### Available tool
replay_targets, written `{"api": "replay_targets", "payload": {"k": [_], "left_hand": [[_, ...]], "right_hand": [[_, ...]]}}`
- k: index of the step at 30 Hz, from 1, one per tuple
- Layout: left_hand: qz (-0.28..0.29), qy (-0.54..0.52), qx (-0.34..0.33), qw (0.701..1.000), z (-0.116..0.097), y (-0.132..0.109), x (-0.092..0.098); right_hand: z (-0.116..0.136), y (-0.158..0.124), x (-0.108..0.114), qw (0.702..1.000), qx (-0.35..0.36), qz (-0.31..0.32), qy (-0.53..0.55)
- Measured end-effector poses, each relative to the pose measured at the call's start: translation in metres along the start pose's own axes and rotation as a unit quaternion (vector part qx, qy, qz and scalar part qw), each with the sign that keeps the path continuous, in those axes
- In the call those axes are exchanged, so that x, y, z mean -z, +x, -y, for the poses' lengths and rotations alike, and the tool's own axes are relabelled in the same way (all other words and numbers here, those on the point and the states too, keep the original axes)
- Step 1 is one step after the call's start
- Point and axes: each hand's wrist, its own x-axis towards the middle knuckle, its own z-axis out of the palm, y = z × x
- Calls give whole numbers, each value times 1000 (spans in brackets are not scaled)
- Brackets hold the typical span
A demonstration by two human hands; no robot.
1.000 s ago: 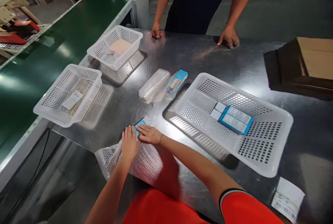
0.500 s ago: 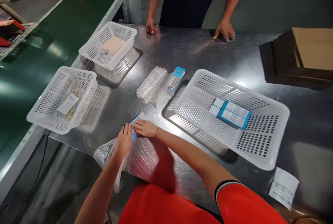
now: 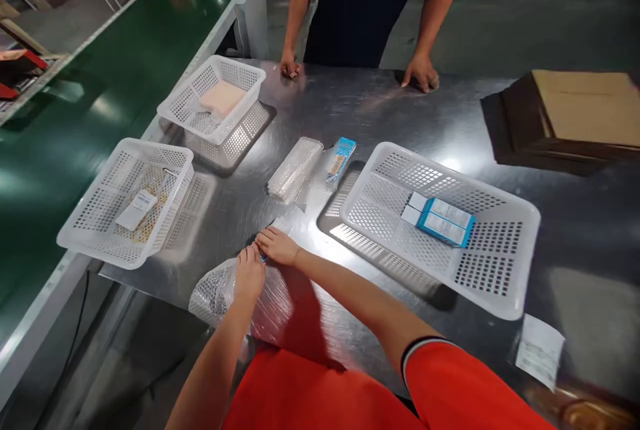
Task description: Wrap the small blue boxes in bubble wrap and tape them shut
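At the near edge of the metal table, my left hand (image 3: 250,271) and my right hand (image 3: 277,245) meet over a small blue box that they mostly cover. Clear bubble wrap (image 3: 213,293) spreads from under my left hand and hangs past the table edge. Both hands have curled fingers: the left on the bubble wrap, the right on the box. Beyond them lie a folded stack of bubble wrap (image 3: 296,169) and a blue box in clear wrap (image 3: 341,158). To the right, blue-and-white boxes (image 3: 445,221) lie in a large white basket (image 3: 505,207).
Two white baskets stand at left: one (image 3: 83,243) holds a white packet (image 3: 137,209), the other (image 3: 173,107) a pale pad (image 3: 223,98). A green conveyor (image 3: 115,70) runs alongside. Cardboard (image 3: 587,107) and a label sheet (image 3: 541,351) lie right. Opposite, a person's hands (image 3: 421,73) rest on the table.
My hands have drawn closer together and cover more of the blue box. The bubble wrap at my left hand has shifted and bunched up. The view has tilted slightly.
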Motion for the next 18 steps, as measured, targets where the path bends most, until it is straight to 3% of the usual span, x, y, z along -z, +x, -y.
{"api": "replay_targets", "payload": {"k": [3,6,8,11,12,14,16,18], "left_hand": [[3,6,-11,1000,0,3,1],[-2,33,-30,999,-1,1,5],[-15,55,-35,998,-2,-1,6],[-34,74,-39,996,0,-3,5],[-36,76,-44,996,1,-3,5],[-34,75,-52,995,3,-2,5],[-31,73,-60,995,6,0,7],[-30,73,-76,994,10,1,10]], "right_hand": [[6,3,13,999,-18,37,24],[15,-23,27,997,-68,-3,41],[29,-70,33,978,-190,-80,41],[63,-170,31,884,-433,-174,6],[76,-205,28,853,-493,-172,-15],[101,-265,19,821,-555,-128,-40],[118,-307,13,802,-589,-87,-46],[125,-334,13,766,-635,-85,-57]]}}
